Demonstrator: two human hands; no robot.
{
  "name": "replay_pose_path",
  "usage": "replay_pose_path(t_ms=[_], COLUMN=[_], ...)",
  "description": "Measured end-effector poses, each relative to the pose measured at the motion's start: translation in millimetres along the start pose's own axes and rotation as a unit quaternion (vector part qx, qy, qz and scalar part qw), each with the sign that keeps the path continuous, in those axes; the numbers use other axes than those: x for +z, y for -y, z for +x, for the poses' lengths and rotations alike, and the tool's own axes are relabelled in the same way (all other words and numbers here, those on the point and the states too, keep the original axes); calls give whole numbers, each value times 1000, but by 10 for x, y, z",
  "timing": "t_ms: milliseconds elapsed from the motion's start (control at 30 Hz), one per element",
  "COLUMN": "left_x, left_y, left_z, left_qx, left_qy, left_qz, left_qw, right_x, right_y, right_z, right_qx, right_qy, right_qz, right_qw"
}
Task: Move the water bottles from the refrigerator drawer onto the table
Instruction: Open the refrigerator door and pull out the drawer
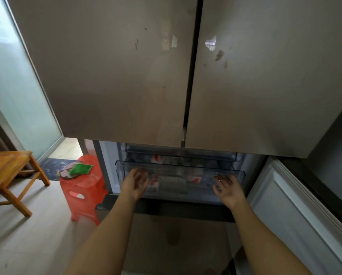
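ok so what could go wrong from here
The left hand and right hand are far apart at the clear drawer; an uneven pull might skew it. The water bottles inside look jumbled and could roll. The red stool stands close on the left, a possible trip.

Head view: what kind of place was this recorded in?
Probably a home kitchen: a French-door refrigerator with its clear lower drawer, plus a red plastic stool and a small wooden table beside it.
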State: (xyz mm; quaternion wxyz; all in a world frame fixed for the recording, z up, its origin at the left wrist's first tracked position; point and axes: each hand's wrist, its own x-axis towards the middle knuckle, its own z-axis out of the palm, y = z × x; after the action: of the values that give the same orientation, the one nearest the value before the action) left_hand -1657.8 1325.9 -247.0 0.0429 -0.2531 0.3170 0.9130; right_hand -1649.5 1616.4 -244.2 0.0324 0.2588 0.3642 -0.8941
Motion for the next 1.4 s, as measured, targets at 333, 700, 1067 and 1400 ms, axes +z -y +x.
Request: replay_pose_path(t_ms=[333, 700, 1067, 1400], left_x=[-369, -804, -946, -1094], left_y=[107, 168, 205, 285], left_z=[-521, -1201, -1551, -1632], left_qx=[-4, -46, -38, -47], left_qy=[12, -10, -12, -25], left_qz=[17, -6, -7, 13], left_qw=[1000, 999, 999, 999], right_x=[-251, -494, -619, -721], right_y=[-284, -632, -786, -761], right_z=[-559, -1485, -1781, -1975], right_qx=[-19, -2, 9, 17], right_qy=[-10, -64, -50, -60], right_qz=[0, 30, 26, 44], right_qw=[1000, 997, 998, 997])
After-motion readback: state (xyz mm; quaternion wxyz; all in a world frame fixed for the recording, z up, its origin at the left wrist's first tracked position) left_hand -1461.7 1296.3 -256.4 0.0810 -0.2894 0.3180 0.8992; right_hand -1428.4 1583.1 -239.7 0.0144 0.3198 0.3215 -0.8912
